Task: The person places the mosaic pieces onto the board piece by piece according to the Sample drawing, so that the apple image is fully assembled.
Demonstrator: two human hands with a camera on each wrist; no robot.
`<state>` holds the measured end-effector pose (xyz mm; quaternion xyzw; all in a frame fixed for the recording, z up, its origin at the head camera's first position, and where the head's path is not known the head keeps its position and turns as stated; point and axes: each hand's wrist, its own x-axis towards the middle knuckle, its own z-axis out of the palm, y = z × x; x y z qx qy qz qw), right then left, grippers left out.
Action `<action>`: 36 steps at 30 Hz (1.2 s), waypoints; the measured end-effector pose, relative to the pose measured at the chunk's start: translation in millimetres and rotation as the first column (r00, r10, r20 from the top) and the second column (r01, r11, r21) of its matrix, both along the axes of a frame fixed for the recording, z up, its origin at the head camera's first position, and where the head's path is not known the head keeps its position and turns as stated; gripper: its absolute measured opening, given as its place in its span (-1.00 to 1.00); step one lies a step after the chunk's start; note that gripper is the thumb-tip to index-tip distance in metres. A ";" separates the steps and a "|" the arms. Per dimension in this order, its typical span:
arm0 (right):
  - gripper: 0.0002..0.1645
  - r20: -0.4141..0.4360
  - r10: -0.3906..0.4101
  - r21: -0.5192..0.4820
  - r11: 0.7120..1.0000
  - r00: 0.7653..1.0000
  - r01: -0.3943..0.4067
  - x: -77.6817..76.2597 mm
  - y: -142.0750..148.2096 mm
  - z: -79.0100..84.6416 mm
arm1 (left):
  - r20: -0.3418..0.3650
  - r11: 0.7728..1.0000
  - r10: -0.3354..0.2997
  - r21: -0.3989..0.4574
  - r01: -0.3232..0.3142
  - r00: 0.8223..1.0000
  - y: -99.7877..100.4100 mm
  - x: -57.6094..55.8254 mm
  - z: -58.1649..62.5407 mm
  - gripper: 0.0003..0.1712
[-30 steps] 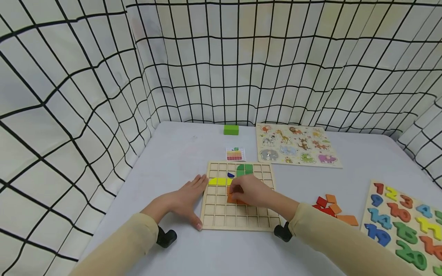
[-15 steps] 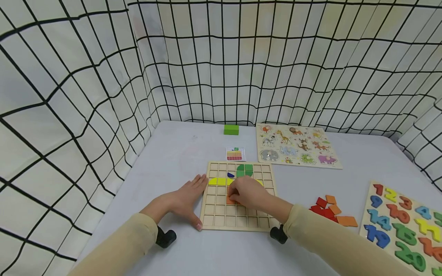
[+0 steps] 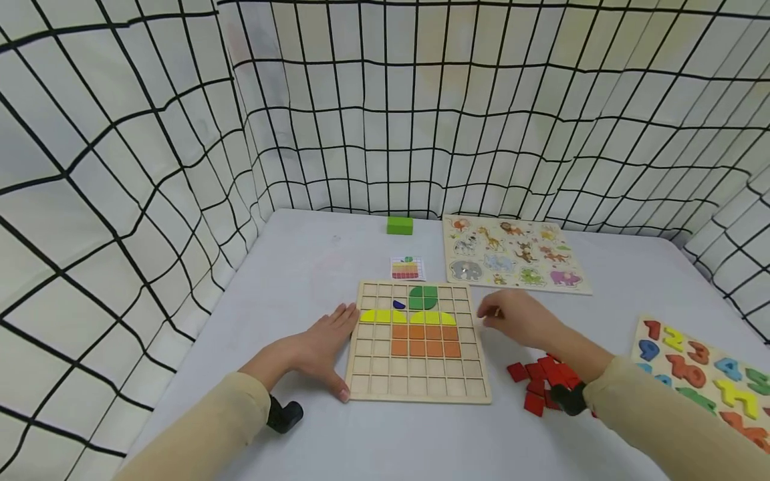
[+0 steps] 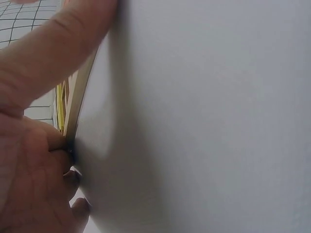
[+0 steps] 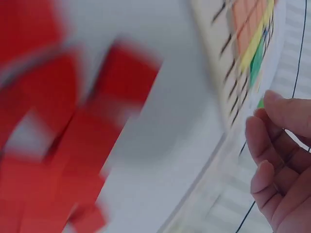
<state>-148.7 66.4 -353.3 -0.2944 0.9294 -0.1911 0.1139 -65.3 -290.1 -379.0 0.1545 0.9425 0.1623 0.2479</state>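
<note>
A wooden grid board point(image 3: 371, 385) lies on the white table. In it sit two rows of orange squares point(image 3: 425, 341), yellow rounded pieces point(image 3: 383, 316) above them, a green leaf shape point(image 3: 423, 298) and a small dark blue piece point(image 3: 399, 304). My left hand point(image 3: 315, 347) lies along the board's left edge, fingers stretched out and thumb at the near corner. Just off the board's right edge, my right hand point(image 3: 520, 317) is raised with fingers loosely bent. The right wrist view shows nothing in its fingers point(image 5: 265, 177). Several red squares point(image 5: 129, 73) lie scattered below it.
Behind the board lies a small pattern card point(image 3: 407, 268), with a green block point(image 3: 400, 226) farther back. An animal puzzle point(image 3: 514, 254) is at the back right, and a number puzzle point(image 3: 710, 367) at the right. Black netting point(image 3: 385, 113) surrounds the table.
My right hand has left the orange squares on the board and moved right, above the loose red squares. The orange rows are now uncovered. My left hand has stayed at the board's edge.
</note>
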 end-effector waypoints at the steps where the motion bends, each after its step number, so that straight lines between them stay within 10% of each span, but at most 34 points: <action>1: -0.88 0.014 -0.017 0.008 1.000 1.000 0.016 -2.6 17.3 0.4 | -0.002 1.000 -0.003 0.001 0.003 1.000 -0.3 -0.4 0.1 0.63; 15: -0.70 0.278 -0.155 0.187 0.977 0.948 0.105 9.5 176.8 -10.5 | -0.007 1.000 -0.014 0.002 0.014 1.000 -0.4 0.1 3.4 0.63; 20: -0.66 0.318 -0.169 0.207 0.973 0.933 0.106 18.5 183.3 -19.3 | -0.004 1.000 -0.024 0.014 0.024 1.000 0.5 -0.7 3.2 0.63; 36: -0.76 0.054 -0.047 0.078 0.996 0.997 0.043 13.7 139.1 1.2 | -0.004 0.999 -0.025 0.031 0.025 1.000 -1.7 -0.5 0.5 0.63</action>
